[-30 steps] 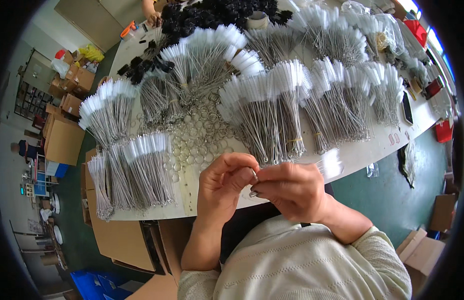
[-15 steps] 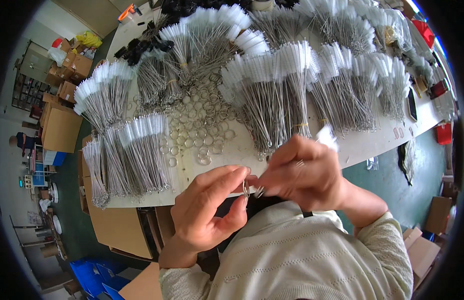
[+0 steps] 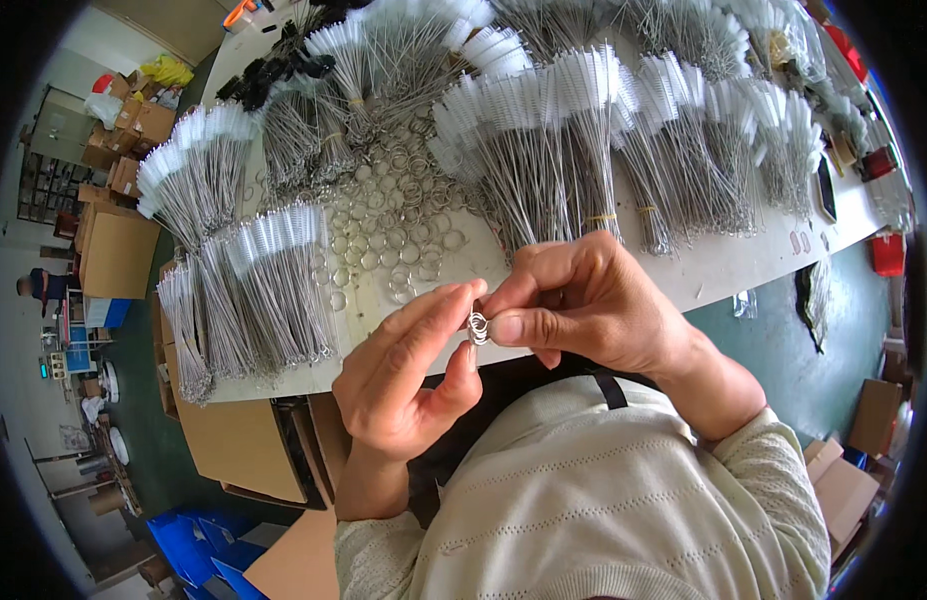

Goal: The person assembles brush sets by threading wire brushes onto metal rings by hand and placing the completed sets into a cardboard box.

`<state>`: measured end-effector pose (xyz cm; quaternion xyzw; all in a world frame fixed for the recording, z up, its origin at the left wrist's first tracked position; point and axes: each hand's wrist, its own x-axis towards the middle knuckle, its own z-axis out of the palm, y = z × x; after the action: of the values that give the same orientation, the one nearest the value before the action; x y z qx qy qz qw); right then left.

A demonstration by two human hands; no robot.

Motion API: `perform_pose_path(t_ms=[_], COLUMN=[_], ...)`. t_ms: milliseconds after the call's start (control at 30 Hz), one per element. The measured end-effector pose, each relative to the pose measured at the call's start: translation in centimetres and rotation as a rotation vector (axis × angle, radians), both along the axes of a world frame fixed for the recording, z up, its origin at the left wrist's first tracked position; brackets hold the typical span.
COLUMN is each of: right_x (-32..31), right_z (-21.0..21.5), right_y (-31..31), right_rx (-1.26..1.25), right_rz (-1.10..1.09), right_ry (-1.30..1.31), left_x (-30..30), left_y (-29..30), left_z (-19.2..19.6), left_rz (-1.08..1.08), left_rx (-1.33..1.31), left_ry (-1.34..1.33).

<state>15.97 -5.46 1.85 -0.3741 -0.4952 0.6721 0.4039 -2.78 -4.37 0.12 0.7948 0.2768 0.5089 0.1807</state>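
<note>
Between the thumb and fingertips of my left hand (image 3: 408,370) is a thin metal ring (image 3: 472,335), seen nearly edge-on. My right hand (image 3: 588,310) faces it, thumb and forefinger pinching a small cluster of shiny wire loops (image 3: 480,326). These loops meet the ring; whether they are threaded on it I cannot tell. Whatever continues from them is hidden by the right hand. Many loose metal rings (image 3: 383,240) lie on the table beyond my hands. Bundles of wire-handled brushes (image 3: 543,150) with white bristles stand in rows behind my right hand.
More brush bundles (image 3: 273,290) lie along the left of the white table (image 3: 728,270). Black-bristled brushes (image 3: 273,75) are at the far left. A phone (image 3: 826,190) rests near the right edge. Cardboard boxes (image 3: 233,445) stand below the table's left edge.
My right hand, blurred before, has settled by the left fingertips, bringing the wire loops to the ring. A white blur beside it is gone. The view has shifted slightly.
</note>
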Motion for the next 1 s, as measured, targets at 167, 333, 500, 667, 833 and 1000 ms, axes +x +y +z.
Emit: perform_pose_path(t_ms=[167, 333, 500, 667, 833, 1000], right_x=[0.0, -2.2, -4.4, -5.5, -3.7, 2.5], right_z=[0.8, -3.0, -10.1, -11.8, -10.8, -5.2], right_y=[-0.2, -0.9, -1.8, -1.6, -0.5, 6.8], right_rx=[0.077, 0.417, 0.890, 1.205, 1.189, 0.863], right_rz=[0.008, -0.264, -0.261, -0.127, -0.183, -0.537], right_ry=[-0.214, -0.302, -0.844, -0.950, -0.862, -1.038], left_x=[-1.2, -1.7, -6.8, -11.1, -10.8, -11.6], left_y=[0.8, 1.0, 2.6, 7.0, 8.3, 8.0], left_z=[0.3, -0.9, -3.4, -5.5, -7.4, -6.7], left_rz=[-0.121, -0.159, 0.200, 0.642, 0.759, 0.728], left_rx=[-0.102, -0.502, -0.704, -0.520, -0.449, -0.532], left_ry=[0.029, -0.115, 0.335, 0.697, 0.879, 0.806])
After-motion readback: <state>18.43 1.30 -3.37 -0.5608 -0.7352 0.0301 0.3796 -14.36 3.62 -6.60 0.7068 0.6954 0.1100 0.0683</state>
